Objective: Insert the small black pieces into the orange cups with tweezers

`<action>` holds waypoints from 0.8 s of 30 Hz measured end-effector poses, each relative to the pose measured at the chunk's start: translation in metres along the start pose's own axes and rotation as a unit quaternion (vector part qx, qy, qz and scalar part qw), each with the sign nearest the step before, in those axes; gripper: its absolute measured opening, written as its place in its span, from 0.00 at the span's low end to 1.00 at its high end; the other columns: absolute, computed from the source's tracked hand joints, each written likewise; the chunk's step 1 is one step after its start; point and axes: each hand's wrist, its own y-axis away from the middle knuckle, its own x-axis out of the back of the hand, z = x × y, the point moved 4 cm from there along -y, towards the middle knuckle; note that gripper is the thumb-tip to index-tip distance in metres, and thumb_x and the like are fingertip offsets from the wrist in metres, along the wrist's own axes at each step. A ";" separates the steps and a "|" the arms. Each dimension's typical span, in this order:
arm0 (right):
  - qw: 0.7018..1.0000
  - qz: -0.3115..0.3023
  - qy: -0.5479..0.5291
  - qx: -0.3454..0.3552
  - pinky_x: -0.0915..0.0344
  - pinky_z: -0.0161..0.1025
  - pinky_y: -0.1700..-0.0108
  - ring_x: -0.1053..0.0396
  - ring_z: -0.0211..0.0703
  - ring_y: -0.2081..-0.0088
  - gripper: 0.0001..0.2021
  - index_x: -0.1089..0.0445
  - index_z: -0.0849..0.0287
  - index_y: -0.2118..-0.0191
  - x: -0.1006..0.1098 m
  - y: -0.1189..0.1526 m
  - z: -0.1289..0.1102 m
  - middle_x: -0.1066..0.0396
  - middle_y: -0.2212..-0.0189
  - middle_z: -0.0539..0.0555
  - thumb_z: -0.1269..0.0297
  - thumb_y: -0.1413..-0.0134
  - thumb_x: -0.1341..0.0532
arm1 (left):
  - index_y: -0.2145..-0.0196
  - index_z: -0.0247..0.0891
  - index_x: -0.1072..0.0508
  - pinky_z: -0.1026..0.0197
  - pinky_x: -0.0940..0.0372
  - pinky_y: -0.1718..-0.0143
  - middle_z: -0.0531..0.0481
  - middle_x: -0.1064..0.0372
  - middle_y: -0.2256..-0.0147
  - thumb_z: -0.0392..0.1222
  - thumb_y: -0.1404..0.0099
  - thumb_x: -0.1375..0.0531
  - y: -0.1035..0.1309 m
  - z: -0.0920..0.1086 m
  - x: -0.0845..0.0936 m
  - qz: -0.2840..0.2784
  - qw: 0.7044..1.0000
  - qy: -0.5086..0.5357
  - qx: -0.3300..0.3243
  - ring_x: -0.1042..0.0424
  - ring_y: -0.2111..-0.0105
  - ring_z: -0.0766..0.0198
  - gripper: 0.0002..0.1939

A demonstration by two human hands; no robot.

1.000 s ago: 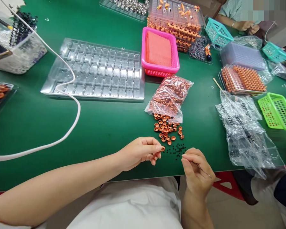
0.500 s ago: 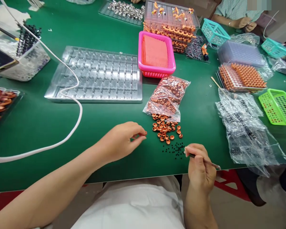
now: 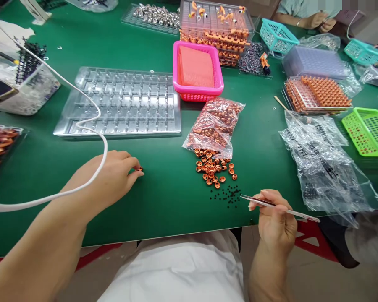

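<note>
My left hand [image 3: 108, 176] pinches a small copper-coloured cup [image 3: 140, 169] between thumb and fingers, low over the table in front of the clear tray [image 3: 119, 102]. A white cable [image 3: 96, 167] crosses in front of the hand. In my right hand [image 3: 275, 216] is a pair of tweezers [image 3: 280, 208], its tips pointing left at scattered tiny black beads [image 3: 231, 195]. Just behind the beads lies a loose pile of copper-coloured cups [image 3: 212, 167], spilling from the mouth of a clear plastic bag [image 3: 219, 121] full of the same cups.
Behind the bag stands a pink basket [image 3: 219, 86] holding orange-pink sheets. Stacked trays of orange parts [image 3: 214, 37] are at the back. Crumpled plastic bags [image 3: 321, 163] and a green basket [image 3: 365, 132] lie right. A co-worker's hands [image 3: 321, 21] show at upper right.
My left hand has moved left, away from the pile, carrying the copper-coloured cup. My right hand has shifted slightly right, and the tweezers now lie flatter with their tips in sight.
</note>
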 end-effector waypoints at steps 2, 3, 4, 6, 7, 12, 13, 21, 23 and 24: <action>1.000 0.014 -0.008 0.008 0.28 0.42 0.71 0.27 0.42 0.68 0.17 0.22 0.54 0.54 0.005 0.000 -0.001 0.27 0.64 0.54 0.51 0.27 0.44 | 0.63 0.39 0.23 0.47 0.31 0.59 0.41 0.23 0.62 0.45 0.28 0.45 -0.002 0.021 0.007 0.041 0.999 0.005 -0.023 0.25 0.60 0.44 0.13; 1.000 0.019 -0.012 0.006 0.27 0.42 0.71 0.27 0.43 0.67 0.17 0.22 0.55 0.55 0.006 0.000 -0.001 0.27 0.64 0.55 0.51 0.27 0.44 | 0.62 0.39 0.23 0.48 0.31 0.58 0.42 0.23 0.62 0.45 0.27 0.44 -0.004 0.036 0.010 0.063 0.997 0.024 -0.045 0.25 0.59 0.46 0.12; 1.000 0.021 -0.018 0.002 0.27 0.42 0.72 0.26 0.44 0.66 0.16 0.22 0.55 0.56 0.007 -0.001 0.000 0.27 0.64 0.55 0.52 0.27 0.44 | 0.60 0.38 0.23 0.50 0.31 0.58 0.42 0.23 0.61 0.44 0.27 0.43 -0.006 0.054 0.012 0.078 0.993 0.053 -0.075 0.25 0.59 0.48 0.10; 0.999 0.010 -0.028 -0.015 0.25 0.42 0.71 0.26 0.44 0.65 0.15 0.22 0.56 0.58 0.005 0.000 0.001 0.27 0.64 0.55 0.54 0.28 0.43 | 0.58 0.37 0.23 0.53 0.31 0.59 0.43 0.24 0.61 0.39 0.27 0.42 -0.012 0.094 0.012 0.053 0.978 0.111 -0.168 0.26 0.60 0.52 0.08; 0.999 0.002 -0.030 -0.025 0.24 0.43 0.70 0.26 0.45 0.64 0.13 0.22 0.56 0.58 0.003 0.001 0.003 0.27 0.64 0.55 0.56 0.28 0.42 | 0.58 0.37 0.22 0.54 0.32 0.59 0.44 0.25 0.62 0.36 0.26 0.42 -0.016 0.112 0.009 0.031 0.970 0.126 -0.207 0.26 0.61 0.54 0.08; 0.999 -0.005 0.002 -0.046 0.22 0.45 0.65 0.26 0.45 0.61 0.05 0.24 0.55 0.58 0.003 0.005 0.007 0.27 0.61 0.55 0.62 0.33 0.36 | 0.55 0.37 0.20 0.54 0.35 0.60 0.42 0.26 0.60 0.33 0.28 0.39 -0.045 0.165 -0.006 0.006 0.946 0.120 -0.300 0.29 0.60 0.53 0.08; 0.999 -0.002 0.004 -0.045 0.22 0.45 0.65 0.26 0.45 0.61 0.04 0.24 0.56 0.58 0.005 0.006 0.007 0.27 0.60 0.55 0.63 0.34 0.36 | 0.56 0.36 0.19 0.53 0.35 0.60 0.42 0.27 0.61 0.33 0.28 0.40 -0.050 0.169 -0.010 0.002 0.943 0.112 -0.313 0.30 0.60 0.53 0.09; 0.999 0.013 0.006 -0.046 0.21 0.45 0.67 0.24 0.43 0.65 0.04 0.24 0.55 0.58 0.014 0.012 0.008 0.27 0.63 0.54 0.65 0.33 0.37 | 0.57 0.37 0.18 0.55 0.41 0.63 0.42 0.29 0.64 0.33 0.29 0.39 -0.067 0.180 -0.019 -0.011 0.932 0.074 -0.354 0.32 0.62 0.53 0.09; 0.999 0.017 0.002 -0.046 0.21 0.44 0.67 0.24 0.43 0.64 0.04 0.24 0.55 0.58 0.014 0.012 0.008 0.27 0.63 0.54 0.65 0.34 0.37 | 0.59 0.36 0.17 0.55 0.42 0.63 0.42 0.29 0.64 0.33 0.29 0.39 -0.069 0.182 -0.018 -0.017 0.931 0.067 -0.357 0.32 0.63 0.53 0.08; 0.999 0.016 -0.004 -0.047 0.21 0.44 0.67 0.24 0.43 0.64 0.04 0.24 0.55 0.58 0.013 0.012 0.008 0.27 0.63 0.54 0.65 0.34 0.37 | 0.60 0.36 0.18 0.55 0.42 0.63 0.42 0.29 0.64 0.33 0.29 0.38 -0.070 0.183 -0.017 -0.020 0.931 0.064 -0.359 0.32 0.63 0.54 0.08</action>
